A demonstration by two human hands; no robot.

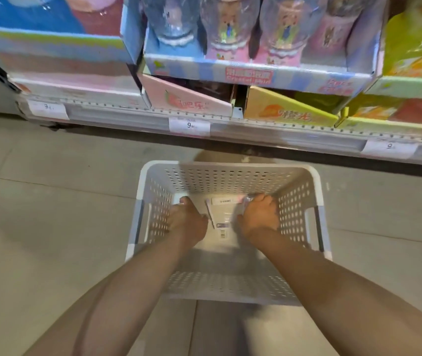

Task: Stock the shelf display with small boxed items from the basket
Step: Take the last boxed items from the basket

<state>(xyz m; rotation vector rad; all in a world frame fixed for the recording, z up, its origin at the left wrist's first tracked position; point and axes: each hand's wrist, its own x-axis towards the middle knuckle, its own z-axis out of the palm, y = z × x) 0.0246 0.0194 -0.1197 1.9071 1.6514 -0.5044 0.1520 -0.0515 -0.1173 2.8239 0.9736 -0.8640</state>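
A white perforated basket (230,176) stands on the floor below the shelf. Both my arms reach down into it. Small white boxed items (221,213) lie on its bottom between my hands. My left hand (188,220) is curled at the left side of the boxes, fingers hidden beneath it. My right hand (260,215) is closed over a small box at the right, with a pale corner showing by its fingers. The shelf display (256,75) above holds a pink carton (186,98) and an orange carton (287,109).
The shelf edge (256,132) with several price tags runs across the view just beyond the basket. Blue trays of domed toys (230,29) sit on the upper tier. Grey tiled floor (50,201) surrounds the basket.
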